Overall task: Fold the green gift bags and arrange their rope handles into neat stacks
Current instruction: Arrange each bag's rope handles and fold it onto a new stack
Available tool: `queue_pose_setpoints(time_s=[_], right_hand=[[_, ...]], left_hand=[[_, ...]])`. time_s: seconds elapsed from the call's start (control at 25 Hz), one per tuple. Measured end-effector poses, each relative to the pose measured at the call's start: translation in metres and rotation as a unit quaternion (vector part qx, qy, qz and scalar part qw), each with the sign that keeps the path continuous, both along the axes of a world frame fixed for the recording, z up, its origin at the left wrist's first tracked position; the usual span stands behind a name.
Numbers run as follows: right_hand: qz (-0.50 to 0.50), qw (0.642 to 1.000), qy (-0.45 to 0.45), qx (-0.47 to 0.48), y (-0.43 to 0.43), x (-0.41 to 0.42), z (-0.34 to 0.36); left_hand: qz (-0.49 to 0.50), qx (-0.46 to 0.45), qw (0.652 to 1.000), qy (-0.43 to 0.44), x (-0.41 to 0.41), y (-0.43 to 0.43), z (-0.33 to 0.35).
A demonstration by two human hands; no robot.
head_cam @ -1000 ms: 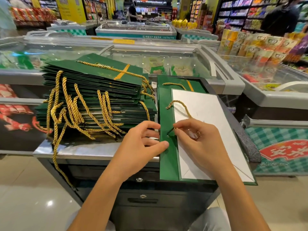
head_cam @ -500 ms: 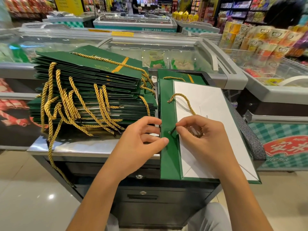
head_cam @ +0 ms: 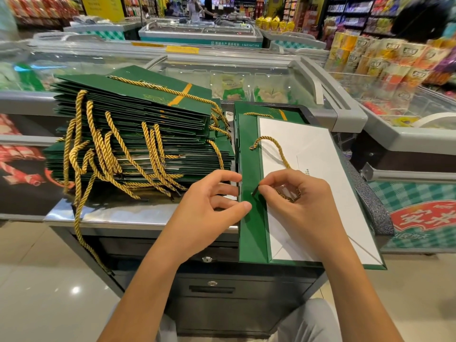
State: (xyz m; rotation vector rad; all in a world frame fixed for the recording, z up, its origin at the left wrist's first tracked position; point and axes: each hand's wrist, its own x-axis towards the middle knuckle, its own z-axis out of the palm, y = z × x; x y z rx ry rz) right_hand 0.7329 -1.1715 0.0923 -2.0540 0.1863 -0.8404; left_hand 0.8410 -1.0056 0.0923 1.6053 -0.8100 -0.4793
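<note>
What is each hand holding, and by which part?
The right hand pinches the twisted gold rope handle by its black tip. The left hand holds nothing; its thumb touches the flat green paper gift bag.

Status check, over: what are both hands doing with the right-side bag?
Right hand pinches rope handle by its black tip. Left hand rests on left edge of flat bag. Bag stack sits beside, clear of the work.
</note>
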Motion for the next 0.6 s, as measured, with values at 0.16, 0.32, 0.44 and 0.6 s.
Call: queue_pose_setpoints(time_s=[0.16,0.32,0.44,0.6], right_hand=[[0.003,1.0,0.004,-0.024,-0.0024,-0.0004,-0.0017],[-0.003,1.0,0.02,-0.021,-0.0035,-0.0015,-0.0029],[-0.007,0.999,0.015,-0.037,-0.0041,-0.0023,-0.0038],[0.003,0.999,0.027,-0.026,-0.006,-0.0032,-0.0043]], left_hand=[[-0.008,-0.007,1.0,0.013,0.0025,0.001,-0.0006],[-0.021,-0.016,0.999,0.029,0.0022,0.001,-0.0006],[-0.021,-0.02,0.999,0.023,0.0024,0.0006,-0.0017],[-0.018,-0.021,0.999,0.026,0.0034,0.0002,-0.0034]])
